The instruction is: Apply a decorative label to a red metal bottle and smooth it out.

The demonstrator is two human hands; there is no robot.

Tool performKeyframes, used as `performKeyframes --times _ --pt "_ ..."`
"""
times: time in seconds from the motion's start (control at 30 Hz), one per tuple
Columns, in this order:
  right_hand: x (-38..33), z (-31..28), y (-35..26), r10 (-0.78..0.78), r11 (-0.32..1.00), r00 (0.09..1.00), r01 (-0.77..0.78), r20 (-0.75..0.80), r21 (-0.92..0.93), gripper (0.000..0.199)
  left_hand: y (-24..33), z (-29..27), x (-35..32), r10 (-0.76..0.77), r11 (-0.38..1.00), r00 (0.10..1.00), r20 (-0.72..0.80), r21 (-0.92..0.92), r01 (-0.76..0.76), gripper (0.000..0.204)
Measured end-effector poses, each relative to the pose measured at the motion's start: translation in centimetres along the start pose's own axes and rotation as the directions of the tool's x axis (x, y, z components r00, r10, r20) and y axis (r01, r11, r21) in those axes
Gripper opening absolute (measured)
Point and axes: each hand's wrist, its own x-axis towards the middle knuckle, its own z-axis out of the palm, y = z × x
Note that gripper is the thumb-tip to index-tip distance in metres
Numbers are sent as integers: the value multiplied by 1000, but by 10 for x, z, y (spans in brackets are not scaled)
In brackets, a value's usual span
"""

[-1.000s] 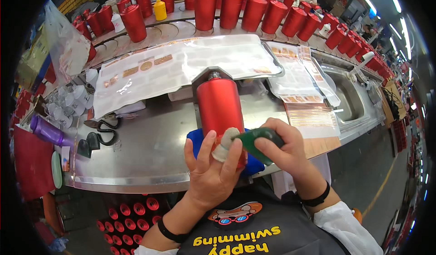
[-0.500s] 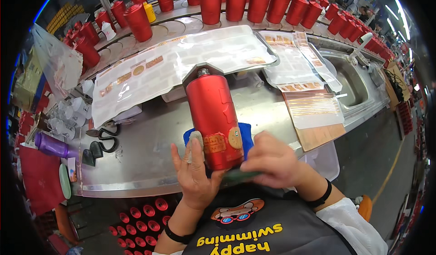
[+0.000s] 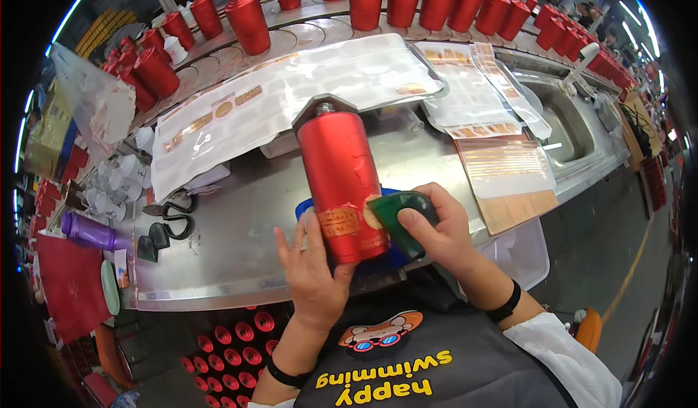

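A red bottle [image 3: 336,157] lies tilted on a blue pad [image 3: 304,207], its neck within a grey notched rest [image 3: 349,106]. Fingers along its lower left side and thumb at its base, my left hand [image 3: 314,281] steadies it. A rectangular gold label [image 3: 339,222] is on the lower body beside those fingers. My right hand [image 3: 443,232] grips a flat dark green scraper [image 3: 401,217], thumb on its face. The scraper's tip lies over the round gold label [image 3: 371,210] and hides part of it.
Label sheets [image 3: 276,81] lie behind the bottle, more [image 3: 465,81] at the right beside a sink [image 3: 560,124]. Red bottles line a curved conveyor [image 3: 305,22] at the back. Black-handled scissors [image 3: 171,215] and a purple cup [image 3: 91,231] are at left. Red pieces [image 3: 231,357] stand below the table.
My right hand has moved up from near the bottle's base and turned, bringing the green scraper onto the round label. My left hand stays at the bottle. The conveyor's bottles have shifted right.
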Motion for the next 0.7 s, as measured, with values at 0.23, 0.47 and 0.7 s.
performKeyframes --times 0.23,0.47,0.7 --pt "-7 -8 -5 -142 990 986 142 87 7 21 5 -5 6 -49 999 996 74 -8 50 80" --pt "-5 -10 2 -109 985 994 108 -7 -134 22 2 -5 8 -2 998 996 85 57 -3 81" --pt "-14 -17 -7 -621 624 667 738 411 -255 30 -1 5 3 -29 988 990 135 -146 49 79"
